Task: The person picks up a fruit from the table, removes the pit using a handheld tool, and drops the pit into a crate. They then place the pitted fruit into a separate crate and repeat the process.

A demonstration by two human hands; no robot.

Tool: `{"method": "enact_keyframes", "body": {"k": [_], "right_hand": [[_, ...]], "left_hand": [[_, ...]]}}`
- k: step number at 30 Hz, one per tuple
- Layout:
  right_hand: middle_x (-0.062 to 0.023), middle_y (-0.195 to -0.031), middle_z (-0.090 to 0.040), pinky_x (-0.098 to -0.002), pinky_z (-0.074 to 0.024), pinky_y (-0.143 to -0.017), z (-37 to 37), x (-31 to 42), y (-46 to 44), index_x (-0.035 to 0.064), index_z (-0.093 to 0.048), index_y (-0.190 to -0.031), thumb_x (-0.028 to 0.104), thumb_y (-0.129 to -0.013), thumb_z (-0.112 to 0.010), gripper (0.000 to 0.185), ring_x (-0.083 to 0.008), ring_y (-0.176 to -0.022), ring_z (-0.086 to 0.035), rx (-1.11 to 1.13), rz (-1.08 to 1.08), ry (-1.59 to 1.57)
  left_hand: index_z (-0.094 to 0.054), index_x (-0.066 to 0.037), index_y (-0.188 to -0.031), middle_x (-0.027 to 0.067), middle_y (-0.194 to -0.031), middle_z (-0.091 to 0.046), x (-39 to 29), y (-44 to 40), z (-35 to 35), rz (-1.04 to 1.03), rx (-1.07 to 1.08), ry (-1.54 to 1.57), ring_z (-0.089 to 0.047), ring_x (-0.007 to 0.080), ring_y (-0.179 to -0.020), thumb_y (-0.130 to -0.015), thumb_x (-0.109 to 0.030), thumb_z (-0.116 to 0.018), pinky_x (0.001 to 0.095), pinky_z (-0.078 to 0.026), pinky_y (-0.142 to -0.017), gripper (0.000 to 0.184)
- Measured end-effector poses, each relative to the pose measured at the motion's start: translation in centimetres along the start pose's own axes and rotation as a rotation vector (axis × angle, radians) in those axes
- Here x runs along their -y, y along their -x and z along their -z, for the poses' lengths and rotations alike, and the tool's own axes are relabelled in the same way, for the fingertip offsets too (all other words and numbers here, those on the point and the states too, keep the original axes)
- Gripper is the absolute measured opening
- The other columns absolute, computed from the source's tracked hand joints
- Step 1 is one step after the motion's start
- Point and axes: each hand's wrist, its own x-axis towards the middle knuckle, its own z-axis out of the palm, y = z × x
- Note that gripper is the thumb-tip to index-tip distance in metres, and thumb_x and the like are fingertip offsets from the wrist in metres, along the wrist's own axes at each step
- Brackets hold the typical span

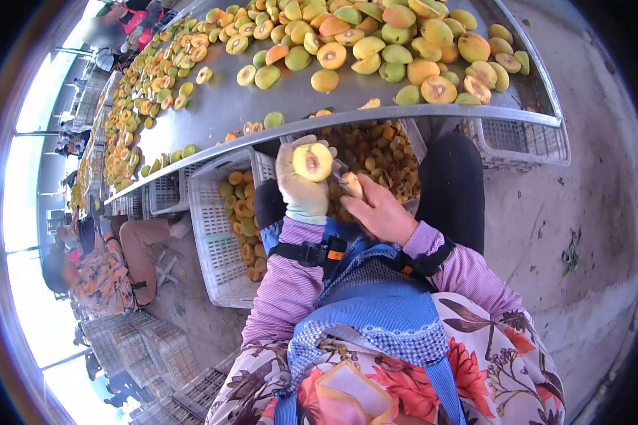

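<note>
My left hand, in a pale glove, is closed around a peach half whose cut face and brown stone hollow face up. In my bare right hand is a small pitting tool with an orange-brown handle. Its dark metal end lies beside the peach half; whether they touch, I cannot tell. Both hands are just in front of the metal table's edge, above a crate of peach pieces.
Many peach halves lie on the metal table. A white crate of peach halves stands to my left; another crate is under the table at right. A seated co-worker is at far left, near stacked crates.
</note>
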Motion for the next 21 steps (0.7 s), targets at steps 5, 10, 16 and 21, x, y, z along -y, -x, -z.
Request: {"method": "enact_keyframes", "body": {"k": [5, 10, 16, 21], "right_hand": [[-0.0285, -0.075, -0.056, -0.0469, -0.0433, -0.065, -0.3, 0.2, 0.2, -0.0028, -0.04, -0.094, 0.024, -0.09, -0.054, 0.03, -0.046, -0.076, -0.056, -0.078, 0.102, 0.224], [-0.0288, -0.078, -0.057, -0.0471, -0.0443, -0.066, 0.4, 0.1, -0.1, -0.0042, -0.04, -0.099, 0.023, -0.089, -0.055, 0.032, -0.0457, -0.077, -0.056, -0.014, 0.072, 0.307], [-0.0287, -0.083, -0.059, -0.0442, -0.047, -0.071, 1.1, 0.3, -0.8, -0.0035, -0.043, -0.107, 0.021, -0.086, -0.057, 0.035, -0.0438, -0.082, -0.059, 0.138, -0.019, 0.221], [-0.0263, -0.082, -0.061, -0.0419, -0.048, -0.073, 0.8, -0.6, -0.7, -0.0035, -0.043, -0.111, 0.018, -0.085, -0.057, 0.037, -0.0402, -0.08, -0.061, 0.166, -0.021, 0.167]], "left_hand": [[-0.058, 0.003, -0.098, 0.0155, -0.086, -0.062, 2.2, 1.5, -0.5, -0.081, -0.088, -0.26, -0.062, 0.0268, -0.076, -0.096, -0.045, -0.03, 0.0347, -0.053, -0.071, 0.056], [-0.058, 0.003, -0.096, 0.0151, -0.084, -0.062, 2.9, 1.9, -1.2, -0.148, -0.102, -0.239, -0.061, 0.0258, -0.075, -0.095, -0.049, -0.029, 0.0334, -0.052, -0.071, 0.06], [-0.059, 0.005, -0.088, 0.0152, -0.08, -0.062, 1.7, 2.6, -2.6, -0.125, -0.154, -0.28, -0.061, 0.0255, -0.072, -0.094, -0.056, -0.025, 0.0333, -0.051, -0.069, 0.07], [-0.06, 0.005, -0.086, 0.0152, -0.075, -0.062, 1.3, 2.4, -2.6, -0.116, -0.114, -0.41, -0.061, 0.0247, -0.069, -0.094, -0.056, -0.025, 0.033, -0.051, -0.068, 0.071]]}}
